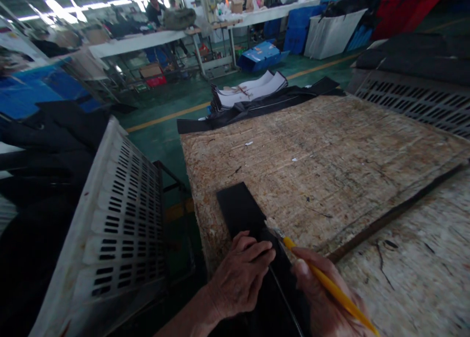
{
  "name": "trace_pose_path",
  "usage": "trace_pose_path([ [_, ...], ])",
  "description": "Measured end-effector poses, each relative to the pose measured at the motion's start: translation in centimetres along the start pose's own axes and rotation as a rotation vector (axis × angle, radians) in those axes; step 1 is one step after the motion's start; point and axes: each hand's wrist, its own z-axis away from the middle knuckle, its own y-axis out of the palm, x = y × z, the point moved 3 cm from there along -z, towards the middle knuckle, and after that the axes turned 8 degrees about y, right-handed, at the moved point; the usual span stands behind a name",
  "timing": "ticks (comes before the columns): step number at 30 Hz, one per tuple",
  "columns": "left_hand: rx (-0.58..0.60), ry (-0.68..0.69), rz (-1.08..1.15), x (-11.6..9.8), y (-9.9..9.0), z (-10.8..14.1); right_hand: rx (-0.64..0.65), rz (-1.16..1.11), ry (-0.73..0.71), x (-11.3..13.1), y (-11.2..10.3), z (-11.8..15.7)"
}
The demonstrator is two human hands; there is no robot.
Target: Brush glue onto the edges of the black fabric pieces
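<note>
A long black fabric strip [240, 207] lies over the near-left part of the chipboard table, its far end flat on the board. My left hand [244, 268] is closed on it with bent fingers, holding it against the board. In my right hand [323, 288] is a brush with a yellow handle [336, 290], gripped between thumb and fingers. Its pale tip touches or hovers just by the strip's right edge; I cannot tell which. Nearer to me, the strip's dark folds blur together and are partly covered by both hands.
The chipboard table [330, 146] carries small scraps and has a raised edge at right. Black pieces [257, 109] lie along its far edge, by a tied white stack [249, 90]. Slotted crates stand left [121, 219] and right [411, 100]. Workbenches and people are beyond.
</note>
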Motion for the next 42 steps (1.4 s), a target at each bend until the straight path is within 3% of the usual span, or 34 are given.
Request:
trace_pose_path([
  [6, -0.007, -0.008, 0.011, -0.1, 0.0, -0.1, 0.116, -0.047, -0.495, 0.5, 2.8, -1.6],
  [13, -0.017, -0.012, 0.016, -0.2, 0.0, 0.0, 0.214, 0.074, -0.759, -1.0, 2.4, -0.5],
  [16, -0.052, 0.005, 0.008, -0.1, 0.2, 0.1, 0.238, 0.145, -0.779, -0.7, 2.4, -0.2],
  [24, -0.071, 0.003, 0.007, -0.1, 0.2, 0.2, 0.204, 0.048, -0.674, 0.5, 3.3, -1.3],
  [32, -0.086, 0.023, -0.012, 0.0, 0.1, 0.4, -0.032, 0.168, -0.387, 0.1, 0.4, -0.4],
  [37, -0.112, 0.015, 0.01, 0.0, 0.1, 0.3, 0.102, 0.076, -0.436, -0.3, 1.1, -0.8],
  [42, -0.113, 0.02, 0.008, -0.1, 0.1, 0.3, 0.066, 0.139, -0.459, -0.3, 0.7, -0.8],
])
